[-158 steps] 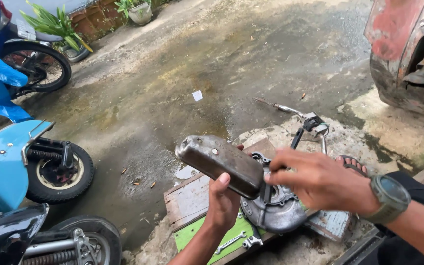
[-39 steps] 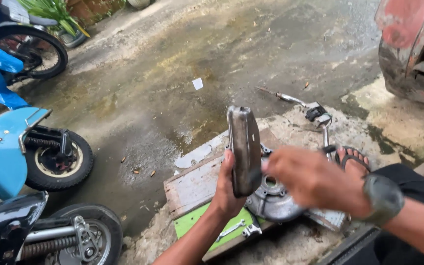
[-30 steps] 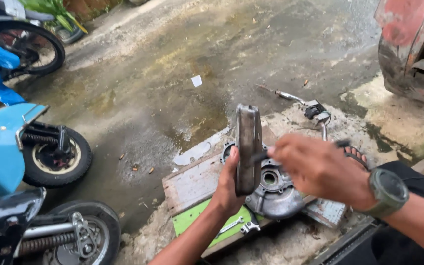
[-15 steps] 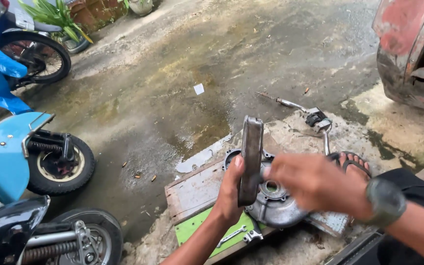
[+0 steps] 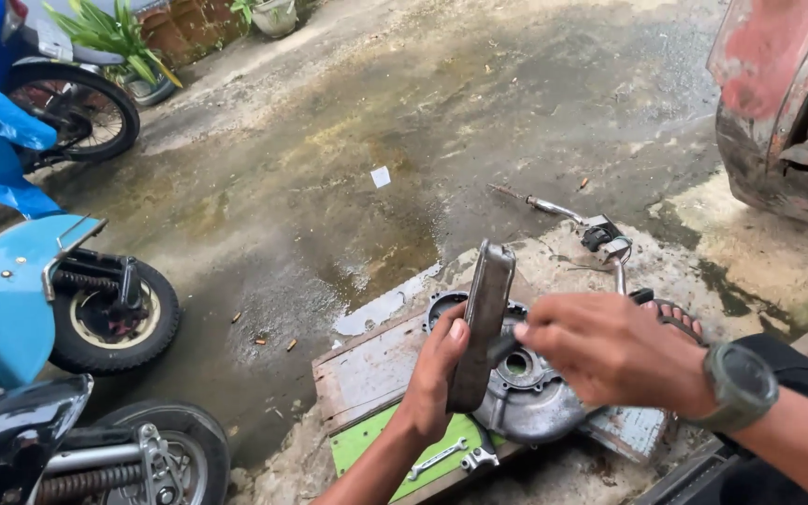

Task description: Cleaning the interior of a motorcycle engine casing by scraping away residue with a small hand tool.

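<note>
From the head camera, your left hand grips a flat, oblong metal cover, held upright on edge above a grey engine casing. Your right hand, with a watch on its wrist, is closed around a small dark tool touching the cover's side. The casing rests on a worn wooden board over a green panel, where a wrench lies. A blue scooter stands well apart at your left.
</note>
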